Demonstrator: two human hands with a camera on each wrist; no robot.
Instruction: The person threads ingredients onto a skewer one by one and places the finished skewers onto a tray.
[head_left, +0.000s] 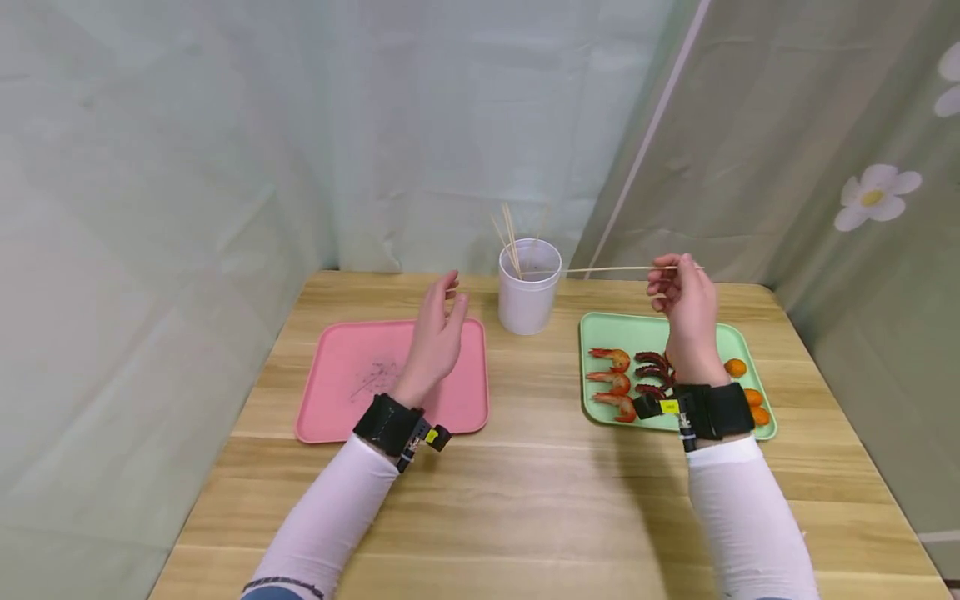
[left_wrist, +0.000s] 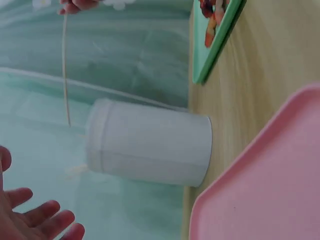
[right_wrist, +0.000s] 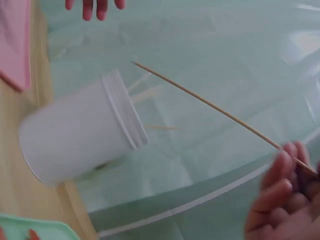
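In the head view my right hand [head_left: 688, 312] pinches one end of a thin wooden skewer [head_left: 611, 268] above the green tray. The skewer points left, its far end passing in front of the white cup's opening in that view. My left hand [head_left: 435, 337] is raised over the pink tray [head_left: 322, 417] with relaxed fingers and nothing in them. Between the two trays, the white cup [head_left: 527, 304] stands upright at the back of the table, holding several skewers [head_left: 510, 233]. In the right wrist view, the held skewer [right_wrist: 210, 104] slants past the cup, apart from it.
On the green tray [head_left: 588, 333] lie several food pieces: shrimp [head_left: 611, 383], dark red tentacle pieces [head_left: 651, 371] and orange balls [head_left: 735, 367]. Dark marks show on the pink tray. Pale curtains [head_left: 450, 125] hang behind and beside the wooden table [head_left: 525, 500].
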